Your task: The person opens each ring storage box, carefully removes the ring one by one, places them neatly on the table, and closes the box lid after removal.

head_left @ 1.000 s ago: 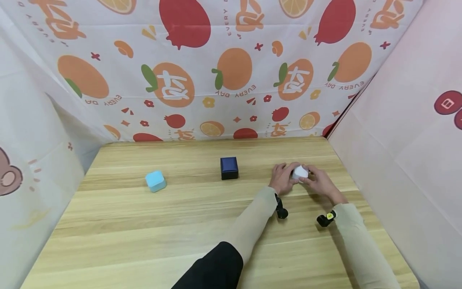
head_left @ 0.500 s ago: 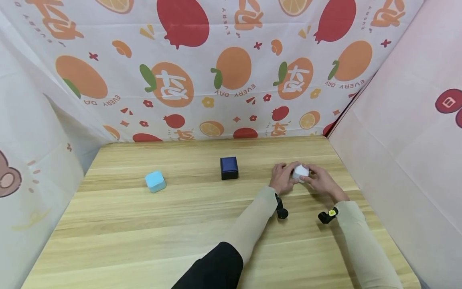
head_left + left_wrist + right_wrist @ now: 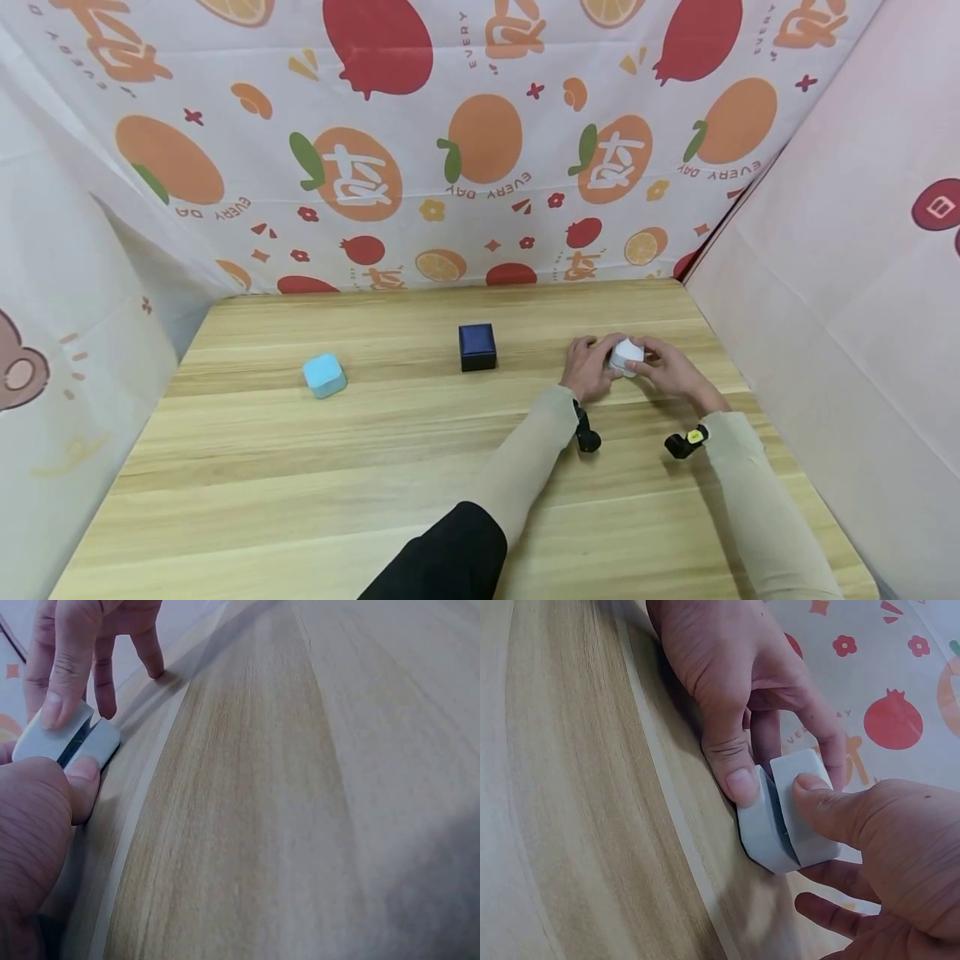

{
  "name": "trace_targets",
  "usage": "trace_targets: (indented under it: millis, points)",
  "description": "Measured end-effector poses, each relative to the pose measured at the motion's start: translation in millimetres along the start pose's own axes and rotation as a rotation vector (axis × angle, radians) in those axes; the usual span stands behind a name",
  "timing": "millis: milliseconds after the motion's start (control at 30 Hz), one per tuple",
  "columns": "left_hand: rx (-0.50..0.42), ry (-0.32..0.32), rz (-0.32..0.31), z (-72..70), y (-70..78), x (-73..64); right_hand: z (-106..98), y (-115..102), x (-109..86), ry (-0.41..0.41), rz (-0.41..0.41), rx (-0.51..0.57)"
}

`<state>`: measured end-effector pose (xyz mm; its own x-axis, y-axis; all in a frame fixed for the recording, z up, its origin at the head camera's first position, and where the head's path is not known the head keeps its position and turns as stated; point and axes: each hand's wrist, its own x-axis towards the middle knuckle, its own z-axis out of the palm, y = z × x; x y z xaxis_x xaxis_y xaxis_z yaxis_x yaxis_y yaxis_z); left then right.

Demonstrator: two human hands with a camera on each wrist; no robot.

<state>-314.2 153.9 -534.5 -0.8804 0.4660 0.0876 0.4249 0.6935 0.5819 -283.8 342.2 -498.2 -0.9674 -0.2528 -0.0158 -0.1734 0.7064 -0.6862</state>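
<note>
A small white hinged box (image 3: 628, 353) sits on the table at the right, between both hands. My left hand (image 3: 589, 368) grips its base (image 3: 763, 829), thumb on the near side, fingers mostly hidden behind. With thumb and fingers, my right hand (image 3: 673, 372) pinches the lid (image 3: 815, 838). A narrow dark gap runs between lid and base, plain in both wrist views; what lies inside cannot be made out. In the left wrist view, some fingers of the right hand (image 3: 79, 645) reach down beside the box, one fingertip close to the tabletop.
A dark blue box (image 3: 477, 347) stands near the table's middle, left of the hands. Further left sits a light blue rounded box (image 3: 324, 375). Printed cloth (image 3: 480, 200) hangs behind the wooden table (image 3: 300, 483), with pale cloth walls on both sides.
My right hand and wrist have moved slightly up and to the right, raising the lid a little from the base. The left hand keeps its place on the box.
</note>
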Motion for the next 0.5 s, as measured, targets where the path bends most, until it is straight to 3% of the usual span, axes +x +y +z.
trace_targets:
  millis: [233,500]
  points:
    - [0.004,0.004,-0.002,2.2,-0.6,1.1,-3.4,1.1,1.7,-0.033,0.054,0.008]
    - [0.003,0.009,-0.011,1.4,-0.7,1.5,-4.9,0.9,2.6,-0.050,0.033,0.021]
